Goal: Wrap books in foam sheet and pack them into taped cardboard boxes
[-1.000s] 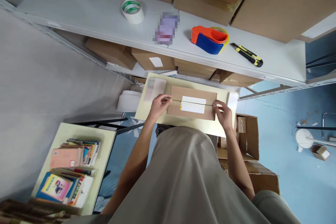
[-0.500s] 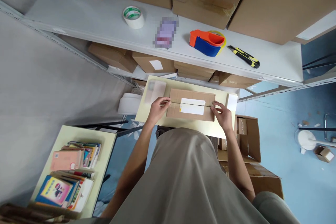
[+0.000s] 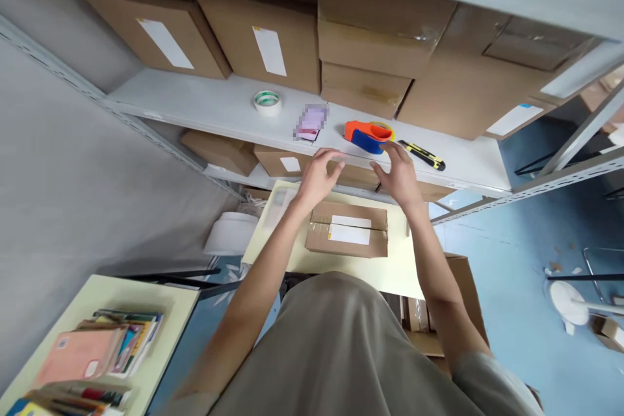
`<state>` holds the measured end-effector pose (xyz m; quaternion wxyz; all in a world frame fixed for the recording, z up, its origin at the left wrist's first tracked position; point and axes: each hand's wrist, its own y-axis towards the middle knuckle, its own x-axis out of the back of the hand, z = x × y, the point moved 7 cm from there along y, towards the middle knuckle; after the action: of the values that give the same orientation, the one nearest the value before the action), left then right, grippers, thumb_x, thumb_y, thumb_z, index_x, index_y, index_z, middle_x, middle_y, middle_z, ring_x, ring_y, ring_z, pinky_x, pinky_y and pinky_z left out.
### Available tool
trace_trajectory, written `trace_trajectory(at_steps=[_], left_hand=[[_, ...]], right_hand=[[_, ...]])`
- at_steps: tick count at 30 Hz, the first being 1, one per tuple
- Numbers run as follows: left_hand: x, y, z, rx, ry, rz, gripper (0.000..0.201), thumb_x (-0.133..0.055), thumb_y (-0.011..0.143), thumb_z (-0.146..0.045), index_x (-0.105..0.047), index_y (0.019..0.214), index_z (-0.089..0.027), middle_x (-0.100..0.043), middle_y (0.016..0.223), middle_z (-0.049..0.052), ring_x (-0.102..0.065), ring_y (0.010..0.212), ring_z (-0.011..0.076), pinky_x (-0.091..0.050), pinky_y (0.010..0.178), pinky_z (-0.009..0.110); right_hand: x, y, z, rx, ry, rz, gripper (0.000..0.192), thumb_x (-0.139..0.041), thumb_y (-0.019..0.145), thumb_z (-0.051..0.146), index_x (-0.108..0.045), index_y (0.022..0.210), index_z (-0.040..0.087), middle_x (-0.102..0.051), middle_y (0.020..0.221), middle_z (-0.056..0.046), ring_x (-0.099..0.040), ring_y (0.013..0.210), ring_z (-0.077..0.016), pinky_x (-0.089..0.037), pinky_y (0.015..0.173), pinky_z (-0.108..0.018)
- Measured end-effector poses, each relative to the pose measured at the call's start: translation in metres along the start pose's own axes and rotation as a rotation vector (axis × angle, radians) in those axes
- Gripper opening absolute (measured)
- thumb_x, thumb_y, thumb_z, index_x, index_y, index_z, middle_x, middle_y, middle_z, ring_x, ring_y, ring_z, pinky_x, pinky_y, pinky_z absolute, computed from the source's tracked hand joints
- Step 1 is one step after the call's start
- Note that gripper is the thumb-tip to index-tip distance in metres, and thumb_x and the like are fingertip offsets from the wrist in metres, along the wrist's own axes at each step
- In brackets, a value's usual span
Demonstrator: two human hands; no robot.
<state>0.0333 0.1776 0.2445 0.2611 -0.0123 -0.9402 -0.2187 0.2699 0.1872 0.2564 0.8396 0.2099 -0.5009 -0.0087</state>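
Note:
A cardboard box [image 3: 322, 244] with a white label across its top seam lies on the pale yellow table [image 3: 385, 276]. My left hand [image 3: 318, 177] hovers past the box's far side, fingers curved and apart, holding nothing. Level with it, my right hand [image 3: 400, 175] is raised at the shelf edge, thumb and fingers spread. Its fingertips are close to an orange and blue tape dispenser [image 3: 368, 138]; whether they touch it I cannot tell. Right of the dispenser lies a yellow and black box cutter [image 3: 423, 155].
On the grey shelf [image 3: 219, 104] are a roll of white tape [image 3: 268, 103] and a blurred-out phone-like item [image 3: 312, 122]. Cardboard boxes [image 3: 273, 45] line the shelf behind them. Books [image 3: 82, 354] are stacked on a side table at lower left. A white stool [image 3: 569, 302] stands at right.
Both hands have left the box's ends and moved up and forward to the shelf edge. The view has tilted up, showing more of the shelf boxes.

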Motion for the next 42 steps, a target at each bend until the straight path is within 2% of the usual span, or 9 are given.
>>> trace_trajectory(at_steps=[5,8,13,16,21,25,29,34,42], left_hand=[[-0.013,0.029,-0.02,-0.051,0.009,0.002,0.021,-0.067,0.105,-0.016,-0.081,0.121,-0.022,-0.081,0.131,0.011,-0.077,0.129,0.0258,-0.059,0.119,0.042],[-0.016,0.021,-0.015,-0.022,-0.029,-0.002,0.021,-0.067,0.105,-0.017,-0.081,0.12,-0.021,-0.081,0.131,0.011,-0.077,0.127,0.0263,-0.06,0.119,0.043],[-0.022,-0.006,-0.002,0.057,-0.148,-0.009,0.022,-0.067,0.105,-0.019,-0.079,0.124,-0.022,-0.083,0.136,0.011,-0.077,0.131,0.0268,-0.059,0.121,0.046],[-0.021,-0.037,0.006,0.127,-0.275,-0.066,0.028,-0.07,0.106,-0.024,-0.074,0.134,-0.023,-0.084,0.133,0.012,-0.08,0.125,0.0252,-0.063,0.116,0.045],[-0.02,-0.102,0.009,0.189,-0.469,-0.146,0.028,-0.077,0.106,-0.039,-0.072,0.129,-0.023,-0.083,0.118,0.009,-0.082,0.111,0.0212,-0.067,0.106,0.039],[-0.021,-0.139,0.012,0.248,-0.476,-0.172,0.032,-0.083,0.103,-0.051,-0.073,0.113,-0.023,-0.082,0.11,0.007,-0.081,0.101,0.0202,-0.068,0.096,0.036],[-0.017,-0.158,0.007,0.228,-0.407,-0.184,0.027,-0.078,0.107,-0.05,-0.074,0.108,-0.023,-0.08,0.106,0.006,-0.078,0.095,0.0195,-0.067,0.092,0.035],[0.002,-0.173,0.0,0.179,-0.313,-0.154,0.024,-0.074,0.109,-0.048,-0.076,0.107,-0.024,-0.077,0.105,0.005,-0.075,0.095,0.0198,-0.063,0.09,0.035],[0.076,-0.162,-0.005,0.231,-0.334,-0.134,0.052,-0.087,0.096,-0.062,-0.077,0.134,-0.028,-0.075,0.133,0.01,-0.072,0.123,0.03,-0.063,0.103,0.045]], right_hand=[[-0.037,0.079,0.007,-0.134,-0.266,0.279,0.061,-0.067,0.106,0.028,-0.055,0.159,0.001,-0.064,0.161,-0.035,-0.062,0.151,-0.0455,-0.044,0.129,-0.059],[-0.052,0.094,0.004,-0.231,-0.354,0.366,0.061,-0.066,0.108,0.027,-0.052,0.159,-0.004,-0.067,0.157,-0.038,-0.063,0.151,-0.0436,-0.042,0.129,-0.056],[-0.055,0.093,-0.007,-0.297,-0.359,0.353,0.055,-0.066,0.108,0.024,-0.056,0.154,-0.002,-0.074,0.145,-0.036,-0.07,0.141,-0.0436,-0.045,0.125,-0.054],[-0.05,0.067,-0.005,-0.293,-0.151,0.273,0.056,-0.068,0.109,0.038,-0.057,0.155,0.008,-0.077,0.142,-0.029,-0.073,0.134,-0.0443,-0.054,0.118,-0.057],[-0.063,-0.026,0.027,-0.271,0.617,0.269,0.071,-0.075,0.096,0.082,-0.067,0.131,0.022,-0.082,0.125,-0.015,-0.078,0.114,-0.0354,-0.065,0.107,-0.053],[-0.075,-0.086,0.057,-0.315,0.938,0.261,0.071,-0.086,0.087,0.085,-0.067,0.123,0.027,-0.083,0.121,-0.011,-0.079,0.113,-0.0326,-0.065,0.108,-0.052],[-0.085,-0.111,0.073,-0.34,0.963,0.258,0.074,-0.081,0.091,0.087,-0.065,0.133,0.028,-0.082,0.119,-0.01,-0.078,0.109,-0.0313,-0.065,0.105,-0.052],[-0.091,-0.123,0.084,-0.246,0.882,0.273,0.074,-0.071,0.097,0.09,-0.062,0.134,0.026,-0.078,0.12,-0.011,-0.076,0.104,-0.0286,-0.065,0.099,-0.047],[-0.071,-0.145,0.077,-0.014,0.533,0.459,0.062,-0.068,0.104,0.08,-0.057,0.134,0.027,-0.074,0.115,-0.012,-0.075,0.099,-0.0323,-0.067,0.091,-0.051]])
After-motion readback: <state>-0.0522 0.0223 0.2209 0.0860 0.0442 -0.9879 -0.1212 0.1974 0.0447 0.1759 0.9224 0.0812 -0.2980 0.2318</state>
